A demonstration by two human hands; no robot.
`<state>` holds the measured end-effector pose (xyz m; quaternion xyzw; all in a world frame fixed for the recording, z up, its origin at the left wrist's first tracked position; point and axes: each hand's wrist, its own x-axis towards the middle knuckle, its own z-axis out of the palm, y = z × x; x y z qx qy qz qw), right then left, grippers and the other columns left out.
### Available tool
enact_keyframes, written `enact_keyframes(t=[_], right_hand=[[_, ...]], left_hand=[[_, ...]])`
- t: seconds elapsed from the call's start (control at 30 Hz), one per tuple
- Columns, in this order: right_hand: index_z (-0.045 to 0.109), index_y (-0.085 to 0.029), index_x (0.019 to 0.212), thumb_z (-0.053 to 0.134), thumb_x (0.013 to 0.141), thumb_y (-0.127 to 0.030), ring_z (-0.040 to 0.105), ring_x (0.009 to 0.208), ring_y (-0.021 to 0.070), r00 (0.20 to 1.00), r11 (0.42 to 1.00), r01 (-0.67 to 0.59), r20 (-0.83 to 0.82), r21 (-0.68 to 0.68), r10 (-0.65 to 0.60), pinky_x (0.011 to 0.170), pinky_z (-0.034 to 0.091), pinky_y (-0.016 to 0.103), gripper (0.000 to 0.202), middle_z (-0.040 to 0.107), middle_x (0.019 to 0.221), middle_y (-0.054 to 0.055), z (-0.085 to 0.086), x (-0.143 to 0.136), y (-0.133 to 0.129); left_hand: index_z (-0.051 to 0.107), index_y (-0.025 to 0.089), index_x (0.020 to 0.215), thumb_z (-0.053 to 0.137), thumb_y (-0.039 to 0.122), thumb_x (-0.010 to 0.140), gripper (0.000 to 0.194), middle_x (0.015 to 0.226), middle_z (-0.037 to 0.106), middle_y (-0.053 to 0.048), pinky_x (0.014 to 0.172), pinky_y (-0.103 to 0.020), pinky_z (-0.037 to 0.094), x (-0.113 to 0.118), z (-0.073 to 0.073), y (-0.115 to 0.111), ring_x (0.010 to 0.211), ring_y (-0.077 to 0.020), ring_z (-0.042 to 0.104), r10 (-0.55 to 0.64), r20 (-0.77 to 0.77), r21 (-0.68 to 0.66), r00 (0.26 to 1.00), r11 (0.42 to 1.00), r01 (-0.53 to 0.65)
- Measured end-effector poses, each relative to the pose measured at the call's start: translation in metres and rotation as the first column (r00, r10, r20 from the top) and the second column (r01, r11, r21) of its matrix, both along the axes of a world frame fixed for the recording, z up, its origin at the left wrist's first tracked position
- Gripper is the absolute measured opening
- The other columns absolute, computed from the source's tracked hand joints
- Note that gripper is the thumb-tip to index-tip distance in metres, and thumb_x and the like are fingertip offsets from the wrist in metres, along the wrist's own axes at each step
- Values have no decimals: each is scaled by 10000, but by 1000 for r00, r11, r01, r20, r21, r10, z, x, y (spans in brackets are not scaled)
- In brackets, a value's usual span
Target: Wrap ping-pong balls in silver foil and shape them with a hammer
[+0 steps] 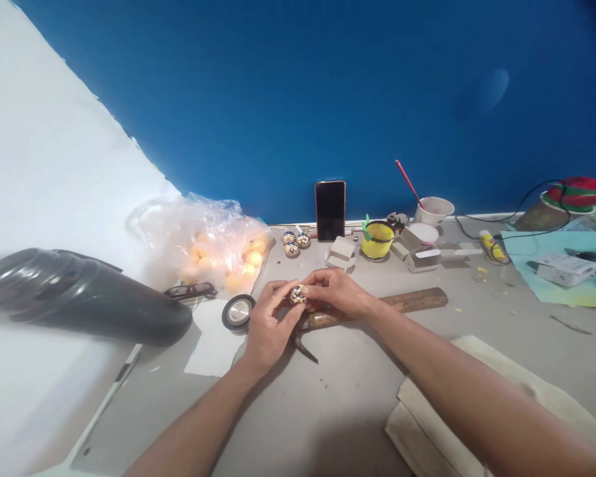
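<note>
Between my two hands is a small shiny ball (298,295) with a dark, white and gold spotted pattern. My left hand (271,321) grips it from the left, its thumb beneath and fingers above. From the right, the thumb and fingers of my right hand (335,291) press on the same ball. Under my hands lies a hammer (402,303) with a wooden handle; its dark curved claw shows below, and the rest of its head is hidden. Several similar patterned balls (292,249) are grouped on the grey table (288,411) farther back.
A phone (330,211) leans against the blue wall. Right of it stand small white boxes (342,253), a yellow tub (377,248) and a white cup (434,211). Leftward are a black-rimmed disc (231,321), glasses (193,290), a plastic bag (163,232) and a dark cylinder (129,308). Cloth (427,411) lies front right.
</note>
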<state>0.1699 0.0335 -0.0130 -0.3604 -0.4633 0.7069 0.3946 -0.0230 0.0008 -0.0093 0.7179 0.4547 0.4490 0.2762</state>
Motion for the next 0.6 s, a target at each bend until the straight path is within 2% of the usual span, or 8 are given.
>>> enact_keyframes(t=[0.43,0.6], right_hand=[[729,-134,790,932,630,-540,677,634,144,1000,1000,20,11,2,-20,654,553,266,482,731,685,41,1,0,0],[733,-132,815,937,637,-533,682,636,139,999,1000,-5,-37,-24,4,660,561,254,484,734,689,41,-1,0,0]], left_hand=[[734,263,1246,692,228,914,336,1029,668,-27,831,-277,593,-3,-1,1,946,-162,683,-3,-27,45,1000,999,4],[733,260,1238,681,229,920,324,1030,671,-27,824,-275,597,-2,-1,1,929,-159,689,-7,-31,53,999,999,9]])
